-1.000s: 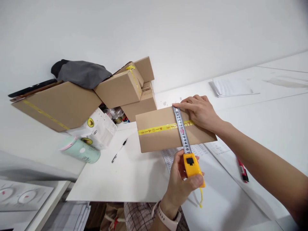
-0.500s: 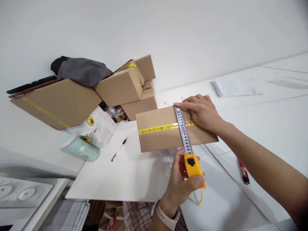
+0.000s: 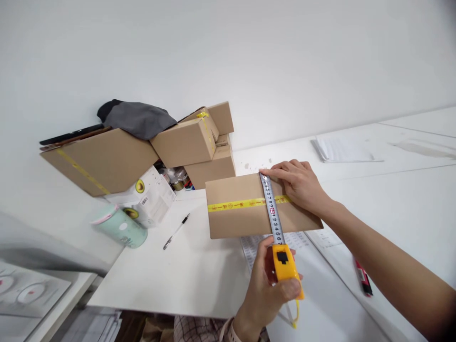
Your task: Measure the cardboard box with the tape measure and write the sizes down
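A brown cardboard box (image 3: pixel 235 223) with a band of yellow printed tape lies on the table. Across its top, from the far edge to the near one, runs the metal blade of a yellow tape measure (image 3: pixel 285 266). My left hand (image 3: pixel 263 285) is closed around the tape measure's case, just in front of the box, with the thumb on its side. My right hand (image 3: pixel 299 185) rests on the right part of the box, fingers closed at the blade's far end and holding it at the far edge. A yellow wrist strap hangs from the case.
Stacked cardboard boxes (image 3: pixel 185 142) with a grey cloth (image 3: pixel 138 118) stand at the back left. Nearby are an avocado-print carton (image 3: pixel 156 199), a mint-green cylinder (image 3: pixel 124 228) and a pen (image 3: pixel 176 231). Papers (image 3: pixel 342 149) lie at the back right, a red marker (image 3: pixel 363 278) at the right.
The camera view has tilted upward, so everything sits lower in the picture. Both hands, the blade and the box keep nearly the same positions relative to each other.
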Tool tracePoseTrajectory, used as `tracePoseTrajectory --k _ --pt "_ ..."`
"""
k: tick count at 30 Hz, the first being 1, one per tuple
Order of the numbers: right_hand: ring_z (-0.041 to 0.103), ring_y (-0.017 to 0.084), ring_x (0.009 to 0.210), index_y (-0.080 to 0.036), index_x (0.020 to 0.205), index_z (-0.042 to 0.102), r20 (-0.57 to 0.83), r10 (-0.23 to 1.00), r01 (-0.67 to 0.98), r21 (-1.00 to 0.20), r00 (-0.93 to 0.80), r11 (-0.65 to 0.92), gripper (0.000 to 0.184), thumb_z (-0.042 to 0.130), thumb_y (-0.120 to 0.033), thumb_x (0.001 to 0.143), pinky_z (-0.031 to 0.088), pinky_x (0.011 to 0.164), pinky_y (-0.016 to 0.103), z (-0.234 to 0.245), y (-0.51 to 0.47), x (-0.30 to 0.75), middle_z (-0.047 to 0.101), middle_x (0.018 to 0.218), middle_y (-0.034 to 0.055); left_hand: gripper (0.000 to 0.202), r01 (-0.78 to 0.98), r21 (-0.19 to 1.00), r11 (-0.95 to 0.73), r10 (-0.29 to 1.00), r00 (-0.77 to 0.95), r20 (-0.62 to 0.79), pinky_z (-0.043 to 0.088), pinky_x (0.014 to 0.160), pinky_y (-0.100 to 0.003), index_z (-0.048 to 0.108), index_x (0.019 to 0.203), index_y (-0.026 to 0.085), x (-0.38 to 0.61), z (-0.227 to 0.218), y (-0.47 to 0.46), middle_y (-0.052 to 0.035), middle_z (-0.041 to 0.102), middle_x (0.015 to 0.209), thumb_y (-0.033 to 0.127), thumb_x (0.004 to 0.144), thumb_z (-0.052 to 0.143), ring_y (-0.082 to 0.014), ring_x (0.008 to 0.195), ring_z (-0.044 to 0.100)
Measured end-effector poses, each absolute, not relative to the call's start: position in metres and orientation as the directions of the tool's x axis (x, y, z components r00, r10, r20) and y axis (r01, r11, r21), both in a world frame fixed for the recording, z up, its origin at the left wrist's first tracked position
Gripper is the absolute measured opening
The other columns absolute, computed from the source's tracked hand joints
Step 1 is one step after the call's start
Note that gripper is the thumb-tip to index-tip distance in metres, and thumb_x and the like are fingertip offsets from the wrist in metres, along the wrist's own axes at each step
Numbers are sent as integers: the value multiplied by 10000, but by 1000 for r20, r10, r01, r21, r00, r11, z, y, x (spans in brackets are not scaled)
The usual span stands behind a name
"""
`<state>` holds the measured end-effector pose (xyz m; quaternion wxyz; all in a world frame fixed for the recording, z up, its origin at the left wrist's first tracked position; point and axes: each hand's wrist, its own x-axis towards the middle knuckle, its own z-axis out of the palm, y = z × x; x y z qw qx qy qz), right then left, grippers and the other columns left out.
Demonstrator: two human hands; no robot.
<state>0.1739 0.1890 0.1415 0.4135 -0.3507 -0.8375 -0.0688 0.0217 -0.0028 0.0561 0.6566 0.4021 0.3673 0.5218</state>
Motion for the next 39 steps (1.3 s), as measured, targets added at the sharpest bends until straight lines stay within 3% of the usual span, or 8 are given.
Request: tracePoseTrajectory --k 9,18,26,30,32,35,37,39 --pt "579 240 896 -359 1308 703 740 526 659 -150 -419 737 577 305 -86 992 384 822 425 141 181 176 745 1092 61 979 -408 904 126 983 175 -58 567 838 -405 498 1409 273 22 49 -7 -121 601 1280 544 580 942 -238 915 685" --pt "585 332 1024 -274 1228 695 748 574 794 -106 -333 599 412 476 -550 1015 438 835 473 137 165 170 735 1093 110 1044 -283 935 215 962 228 -152 539 847 -368 524 1381 324 10 -27 -43 -116 588 1353 221 442 970 -287 1049 641" --pt "619 310 1048 -271 1252 683 866 409 742 -69 -287 666 359 644 -469 955 485 932 470 97 126 184 743 1119 104 1014 44 984 173 943 281 -179 528 775 -320 571 1359 286 -5 -12 -58 -80 614 1165 264 424 963 -232 930 593" --pt "644 304 1120 -282 1258 687 862 399 702 -73 -313 708 354 693 -432 938 491 995 465 60 117 192 741 1179 94 977 98 989 115 919 368 -143 442 609 -245 572 1321 205 -7 4 -52 -13 596 930 347 429 947 -128 697 483" --pt "645 309 1180 -280 1249 701 806 489 682 -152 -332 715 315 645 -425 974 476 1035 492 54 114 193 726 1254 98 958 103 991 88 908 401 -122 403 572 -228 554 1332 203 -9 7 -49 4 588 888 411 477 933 -109 656 449" --pt "655 310 1192 -291 1180 744 696 694 566 -502 -183 653 326 505 -462 1038 472 1042 534 69 108 199 737 1251 80 924 131 990 53 901 422 -105 407 585 -229 535 1351 207 -13 10 -47 5 602 892 415 532 911 -115 668 465" --pt "689 302 1089 -329 1168 756 583 812 354 -753 -35 555 473 358 -561 1060 530 934 513 91 102 207 764 1170 66 903 148 988 46 892 439 -107 407 585 -230 531 1351 203 -15 12 -46 5 611 897 412 555 901 -115 665 472" --pt "698 305 893 -393 1153 768 482 873 128 -863 -78 488 658 198 -696 1021 550 781 501 114 91 215 781 1011 63 885 166 985 46 885 451 -117 400 575 -228 530 1350 205 -16 14 -45 7 614 890 414 570 891 -113 655 473"
